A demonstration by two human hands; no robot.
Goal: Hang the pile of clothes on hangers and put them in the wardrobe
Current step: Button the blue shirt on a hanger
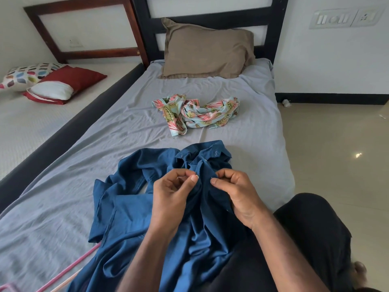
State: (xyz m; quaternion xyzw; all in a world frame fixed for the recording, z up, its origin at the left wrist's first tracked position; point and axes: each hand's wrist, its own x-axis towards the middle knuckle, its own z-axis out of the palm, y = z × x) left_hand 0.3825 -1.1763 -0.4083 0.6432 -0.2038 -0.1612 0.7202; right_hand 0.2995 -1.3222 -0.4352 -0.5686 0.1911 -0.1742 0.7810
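Your left hand (174,192) is pinching the front edge of the blue shirt (134,209) between thumb and curled fingers, and your right hand (237,194) is doing the same on the opposite edge, thumb pressed down on the fabric just below the collar. The two hands sit close together, near the top of the shirt's opening, with only a narrow fold of cloth between them. The blue shirt lies spread on the grey bed sheet (242,140), collar pointing toward the headboard, one sleeve folded out to your left, the lower part draped back toward your lap. Further up the bed, well apart from the blue shirt, a floral shirt (195,112) lies crumpled in a heap on the sheet. Beyond it a brown pillow (207,50) leans against the black headboard (275,24). At the lower left a pink hanger (69,268) pokes out from under the blue shirt's edge, lying on the sheet; how much of it sits under the cloth cannot be told. On the neighbouring bed to your left rest a red cushion (77,77) and a patterned cushion (27,74), touching each other.
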